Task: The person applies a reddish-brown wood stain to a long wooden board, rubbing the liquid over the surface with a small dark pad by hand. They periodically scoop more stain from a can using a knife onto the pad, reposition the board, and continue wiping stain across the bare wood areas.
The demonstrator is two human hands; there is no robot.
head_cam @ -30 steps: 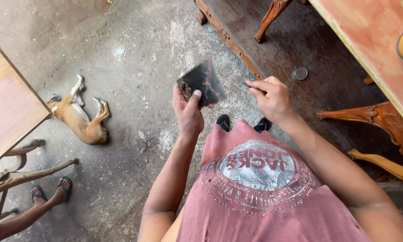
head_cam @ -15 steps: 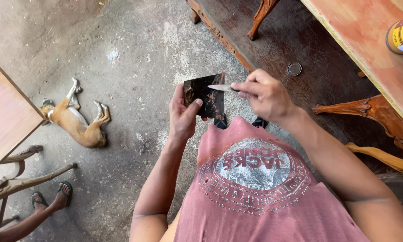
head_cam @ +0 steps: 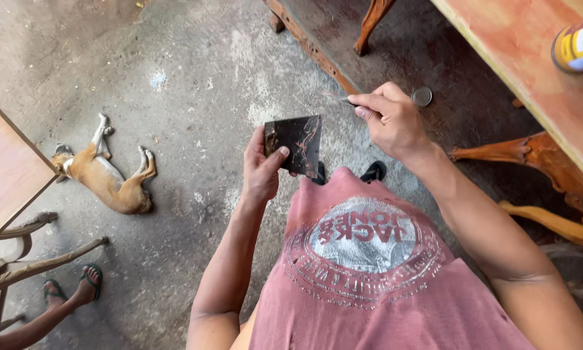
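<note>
At the left of the frame we see a dog [head_cam: 113, 181] lying on the floor [head_cam: 194, 78] and another person's foot [head_cam: 87, 285] at lower left, same as before. In the middle our left hand [head_cam: 262, 172] grasps the dark plate [head_cam: 296, 144], which now stands a little lower and turned more upright than a moment ago. To its right our right hand [head_cam: 388, 120] pinches a thin blade [head_cam: 335, 98], now lifted off the plate toward the upper middle, so the scraping stroke seems finished; a can [head_cam: 580, 42] stands at upper right.

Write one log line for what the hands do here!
left hand: holds dark square plate | right hand: pinches thin blade | apart | dog on floor
</note>
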